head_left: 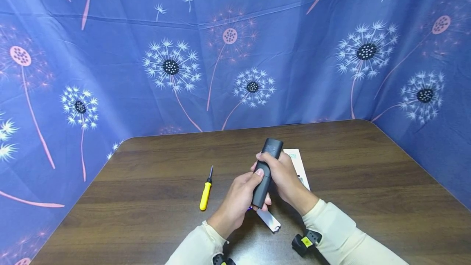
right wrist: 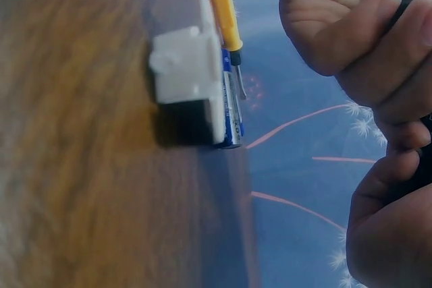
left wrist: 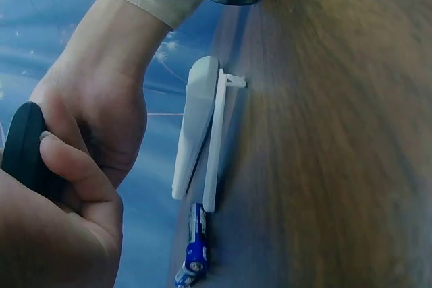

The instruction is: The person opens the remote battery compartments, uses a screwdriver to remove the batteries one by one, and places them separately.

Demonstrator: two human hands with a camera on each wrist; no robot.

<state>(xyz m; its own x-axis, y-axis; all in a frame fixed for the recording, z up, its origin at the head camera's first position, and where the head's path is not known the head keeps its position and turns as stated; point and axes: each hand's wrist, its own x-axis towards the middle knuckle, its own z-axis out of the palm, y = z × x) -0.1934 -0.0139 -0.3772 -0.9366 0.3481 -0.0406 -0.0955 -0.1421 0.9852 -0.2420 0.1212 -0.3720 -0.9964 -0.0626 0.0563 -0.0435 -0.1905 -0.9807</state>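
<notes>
A slim black remote control (head_left: 272,147) is held up over the table, a seam running across its upper face. My left hand (head_left: 241,191) grips its lower part, the thumb lying on that face. Further up, my right hand (head_left: 285,175) holds the same remote, its thumb also pressed on top. Below the hands lies a white battery cover (head_left: 269,221), with a clip visible at its end. Blue batteries (left wrist: 196,247) lie near it, mostly hidden by my hands in the head view. A white remote control (head_left: 299,169) rests behind my right hand, partly covered.
To the left of my hands lies a yellow-handled screwdriver (head_left: 206,193), its tip pointing away from me. The brown wooden table (head_left: 368,183) ends at a blue dandelion-print curtain (head_left: 294,52) behind and on both sides.
</notes>
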